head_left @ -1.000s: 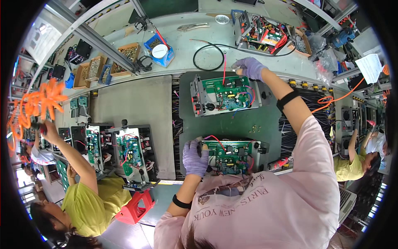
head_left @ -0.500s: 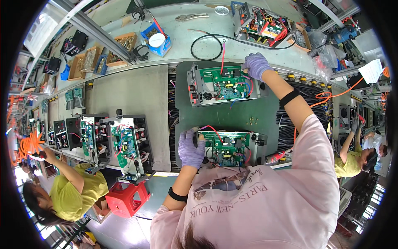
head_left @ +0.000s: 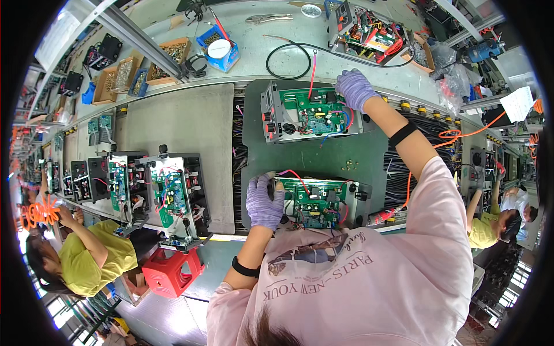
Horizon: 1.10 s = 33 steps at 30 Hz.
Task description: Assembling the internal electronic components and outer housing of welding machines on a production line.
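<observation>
left hand (head_left: 264,203): gloved, clasping near circuit-board unit (head_left: 320,203) at its left end | right hand (head_left: 355,90): gloved, gripping far circuit-board unit (head_left: 309,114) | both on green desk (head_left: 323,158)

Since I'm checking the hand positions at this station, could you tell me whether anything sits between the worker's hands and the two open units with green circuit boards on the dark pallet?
Nothing visible does. The left hand already rests on the near unit at its left end, and the right hand is on the far unit at its right end.
</observation>
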{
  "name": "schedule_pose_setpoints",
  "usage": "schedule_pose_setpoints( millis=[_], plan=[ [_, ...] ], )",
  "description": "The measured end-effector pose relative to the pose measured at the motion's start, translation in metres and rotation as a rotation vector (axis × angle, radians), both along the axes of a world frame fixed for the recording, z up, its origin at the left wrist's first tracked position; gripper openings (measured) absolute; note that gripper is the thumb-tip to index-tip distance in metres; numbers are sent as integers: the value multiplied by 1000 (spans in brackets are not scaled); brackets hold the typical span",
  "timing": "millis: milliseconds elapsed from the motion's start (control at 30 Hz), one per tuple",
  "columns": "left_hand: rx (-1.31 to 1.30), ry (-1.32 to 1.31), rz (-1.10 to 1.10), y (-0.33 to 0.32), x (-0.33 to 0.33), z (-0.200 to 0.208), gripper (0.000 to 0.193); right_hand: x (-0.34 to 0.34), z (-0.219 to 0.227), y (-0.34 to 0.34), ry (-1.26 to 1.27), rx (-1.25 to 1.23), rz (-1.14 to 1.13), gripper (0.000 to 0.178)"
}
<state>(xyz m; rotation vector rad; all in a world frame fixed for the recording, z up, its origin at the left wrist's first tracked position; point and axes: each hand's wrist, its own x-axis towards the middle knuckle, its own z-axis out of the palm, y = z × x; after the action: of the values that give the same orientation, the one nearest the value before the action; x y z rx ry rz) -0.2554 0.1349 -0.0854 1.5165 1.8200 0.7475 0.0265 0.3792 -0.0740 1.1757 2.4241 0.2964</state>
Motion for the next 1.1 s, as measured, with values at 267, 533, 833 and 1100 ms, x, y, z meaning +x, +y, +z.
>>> schedule_pose_setpoints(
  millis=[267, 533, 833, 1100],
  plan=[
    [41, 44, -2, 0, 0, 1, 28, -37, 32, 11, -50, -218, -240, 21],
    [37, 18, 13, 1, 1, 2, 28, -57, 22, 31, -184, -206, -235, 26],
    [-68, -43, 22, 0, -1, -1, 32, -39, 20, 34, -43, -211, -333, 23],
    [39, 32, 13, 0, 0, -4, 25, -9, 20, -26, 296, -20, -353, 27]
  ],
)
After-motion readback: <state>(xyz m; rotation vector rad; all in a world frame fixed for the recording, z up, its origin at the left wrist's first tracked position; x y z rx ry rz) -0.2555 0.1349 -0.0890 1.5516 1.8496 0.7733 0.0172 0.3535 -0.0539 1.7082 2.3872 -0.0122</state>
